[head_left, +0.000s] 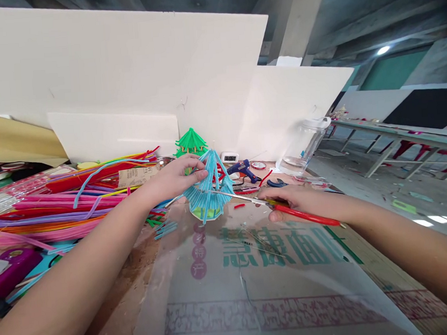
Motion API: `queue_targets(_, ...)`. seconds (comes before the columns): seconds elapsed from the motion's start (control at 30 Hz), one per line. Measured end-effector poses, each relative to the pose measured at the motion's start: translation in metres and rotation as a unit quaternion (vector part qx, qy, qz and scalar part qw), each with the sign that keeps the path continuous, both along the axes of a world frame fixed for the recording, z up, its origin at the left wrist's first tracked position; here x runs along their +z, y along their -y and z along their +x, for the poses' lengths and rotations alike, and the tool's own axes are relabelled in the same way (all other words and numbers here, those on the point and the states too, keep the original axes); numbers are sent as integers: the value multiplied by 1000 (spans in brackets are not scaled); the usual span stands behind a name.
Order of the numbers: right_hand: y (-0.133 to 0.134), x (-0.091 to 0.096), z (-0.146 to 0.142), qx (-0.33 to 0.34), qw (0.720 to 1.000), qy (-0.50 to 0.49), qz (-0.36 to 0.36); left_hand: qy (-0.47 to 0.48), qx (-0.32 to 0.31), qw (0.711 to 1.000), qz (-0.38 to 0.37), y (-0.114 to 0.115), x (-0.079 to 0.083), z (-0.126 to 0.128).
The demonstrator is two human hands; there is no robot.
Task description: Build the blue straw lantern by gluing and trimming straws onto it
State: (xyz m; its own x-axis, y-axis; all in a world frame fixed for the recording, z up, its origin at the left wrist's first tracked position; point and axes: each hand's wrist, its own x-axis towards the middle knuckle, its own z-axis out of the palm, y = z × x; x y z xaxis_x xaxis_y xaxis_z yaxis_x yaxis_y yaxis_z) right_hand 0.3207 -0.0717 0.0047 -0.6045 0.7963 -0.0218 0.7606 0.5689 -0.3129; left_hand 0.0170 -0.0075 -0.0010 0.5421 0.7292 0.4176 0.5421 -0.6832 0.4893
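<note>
A cone-shaped roof of light-blue pipe cleaners (220, 201), with a pale green base (206, 213) under it, stands at the far end of the work sheet. My left hand (183, 174) holds its upper left side, thumb and fingers closed on the blue strands. My right hand (287, 198) grips red-handled scissors (307, 215), seen nearly edge-on. Their slim metal blades reach left across the front of the roof; whether a strand lies between them I cannot tell. Behind stands a green pipe-cleaner roof (191, 140), partly covered by the blue one.
Bundles of coloured pipe cleaners (58, 215) lie at left, beside a purple tool (14, 269). Cut blue pieces (165, 229) lie near the sheet (203, 312). Behind are a small digital clock (229, 158), blue glue gun (246, 170), clear jar (302, 144) and white boards (124, 67).
</note>
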Motion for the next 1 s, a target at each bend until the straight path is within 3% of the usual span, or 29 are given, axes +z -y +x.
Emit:
queue_targets(0.1,-8,0,-3,40,999,20,-16,1,5,1000,-1,0,-1,0)
queue_targets(0.3,-20,0,-9,51,998,40,16,10,8,1000,-7,-2,-2,-1)
queue_targets(1.0,-21,4,-19,32,999,1,1,10,17,1000,-13,-2,-4,0)
